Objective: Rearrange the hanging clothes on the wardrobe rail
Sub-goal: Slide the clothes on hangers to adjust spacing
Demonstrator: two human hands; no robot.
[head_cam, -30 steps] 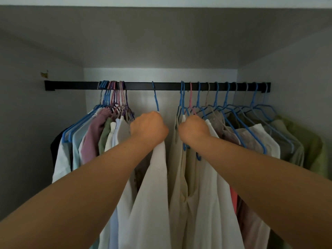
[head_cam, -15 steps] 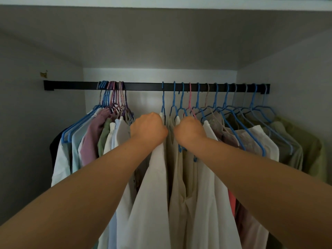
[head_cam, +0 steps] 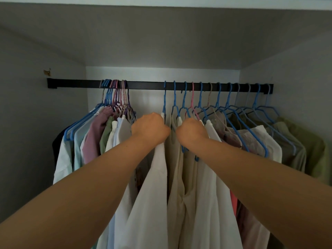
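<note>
Inside the grey wardrobe, midway along the black rail [head_cam: 143,85], the left hand [head_cam: 150,129] fists a white shirt's [head_cam: 152,186] hanger and the right hand [head_cam: 192,131] its neighbour's; a sideways tug could unhook either or slide the shirt off.

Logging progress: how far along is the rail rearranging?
Done: a bunch sits packed at the rail's left. In hand: left hand grips the white shirt's hanger; right hand grips the next. Left: the spread hangers on the right.
</note>
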